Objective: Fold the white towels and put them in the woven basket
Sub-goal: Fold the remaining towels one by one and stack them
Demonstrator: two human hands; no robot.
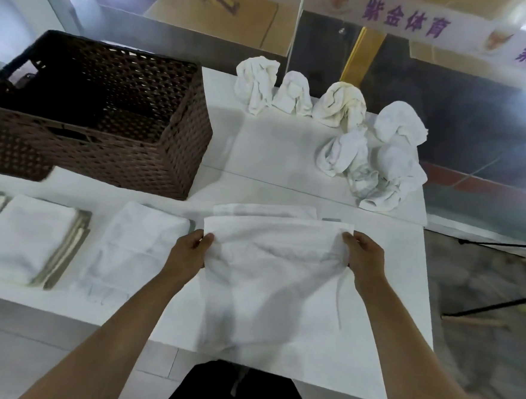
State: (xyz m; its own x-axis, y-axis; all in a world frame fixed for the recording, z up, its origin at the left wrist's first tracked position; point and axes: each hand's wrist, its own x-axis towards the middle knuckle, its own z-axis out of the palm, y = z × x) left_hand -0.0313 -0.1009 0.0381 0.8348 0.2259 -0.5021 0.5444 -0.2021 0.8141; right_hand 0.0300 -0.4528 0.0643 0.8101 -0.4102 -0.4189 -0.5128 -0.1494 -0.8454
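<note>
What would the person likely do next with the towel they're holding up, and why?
Probably lay it on the table and fold it over: the left hand and right hand pinch the towel by opposite edges, spread open and hanging.

- towel (269, 262): white cloth, soft, matt, creased
- woven basket (105, 119): dark brown weave, looks plastic rattan, slight sheen
- table (258, 155): white, smooth, matt
- crumpled towels (347, 133): white terry-like cloth, rough
- floor (480, 323): grey, glossy
</note>
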